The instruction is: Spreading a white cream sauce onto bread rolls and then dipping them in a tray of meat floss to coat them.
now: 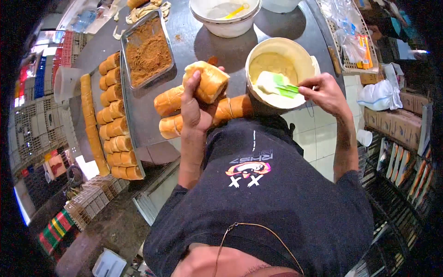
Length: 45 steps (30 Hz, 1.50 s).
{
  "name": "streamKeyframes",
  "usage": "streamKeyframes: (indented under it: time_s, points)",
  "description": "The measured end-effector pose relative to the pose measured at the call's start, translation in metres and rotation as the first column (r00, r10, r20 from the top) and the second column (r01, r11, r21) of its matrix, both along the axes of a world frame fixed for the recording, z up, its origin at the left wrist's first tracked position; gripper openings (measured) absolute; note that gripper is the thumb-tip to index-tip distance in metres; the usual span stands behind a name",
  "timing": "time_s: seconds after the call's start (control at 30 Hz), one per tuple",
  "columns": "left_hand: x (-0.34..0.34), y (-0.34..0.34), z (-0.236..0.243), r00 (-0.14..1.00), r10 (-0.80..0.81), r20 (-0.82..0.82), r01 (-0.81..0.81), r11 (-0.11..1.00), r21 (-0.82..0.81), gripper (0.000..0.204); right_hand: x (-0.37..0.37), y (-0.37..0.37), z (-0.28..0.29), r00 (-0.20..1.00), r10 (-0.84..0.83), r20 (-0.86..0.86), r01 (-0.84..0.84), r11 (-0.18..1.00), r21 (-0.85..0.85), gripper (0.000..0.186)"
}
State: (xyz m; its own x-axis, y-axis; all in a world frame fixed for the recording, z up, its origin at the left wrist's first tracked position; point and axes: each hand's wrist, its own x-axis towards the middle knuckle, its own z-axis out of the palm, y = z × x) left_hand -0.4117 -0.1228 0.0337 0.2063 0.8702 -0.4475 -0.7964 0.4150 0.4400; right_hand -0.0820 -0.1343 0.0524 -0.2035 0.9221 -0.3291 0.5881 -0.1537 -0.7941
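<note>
My left hand [198, 104] is wrapped round a golden-brown bread roll [206, 82], raised above the table. My right hand [324, 93] grips a green spatula [287, 89] whose head carries a pale cream. That head is over the mouth of a white bucket [254, 60], which holds yellowish cream [272, 64] and stands at the table's near right edge. Under and beside my left hand, more bread rolls [171, 100] lie on the table close to my body. The fingers behind the held roll are mostly hidden.
A metal tray [172, 54] of brown crumbs [150, 51] sits left of centre. Farther left, several rolls [115, 111] stand in rows on a tray. White bowls [226, 28] are at the back, one with a yellow utensil. A basket [367, 68] of packages is at the right edge.
</note>
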Motion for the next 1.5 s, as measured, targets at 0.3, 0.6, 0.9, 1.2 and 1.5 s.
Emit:
streamKeyframes:
  time_s: [0.3, 0.6, 0.9, 1.2, 1.5]
  points:
    - [0.075, 0.028, 0.029, 0.963, -0.176, 0.203, 0.206, 0.969, -0.136, 0.062, -0.042, -0.057, -0.006, 0.698, -0.471, -0.539, 0.594, 0.802, 0.069, 0.020]
    - [0.090, 0.022, 0.067, 0.932, -0.250, 0.261, 0.266, 0.963, -0.028, 0.065, -0.074, -0.057, -0.022, 0.898, -0.424, -0.118, 0.326, 0.461, 0.825, 0.038]
    - [0.073, 0.000, 0.054, 0.944, -0.049, 0.326, 0.063, 0.998, -0.031, 0.063, -0.124, -0.034, -0.016, 0.928, -0.362, -0.086, 0.222, 0.353, 0.909, 0.035]
    - [-0.010, -0.009, 0.016, 0.953, 0.177, 0.246, -0.158, 0.983, -0.093, 0.059, -0.134, -0.011, -0.037, 0.937, -0.344, -0.053, 0.268, 0.616, 0.741, 0.032]
    - [-0.268, 0.009, -0.086, -0.536, 0.218, -0.816, -0.012, 0.964, 0.265, 0.062, -0.067, -0.020, -0.019, 0.853, -0.523, -0.001, 0.381, 0.620, 0.686, 0.028]
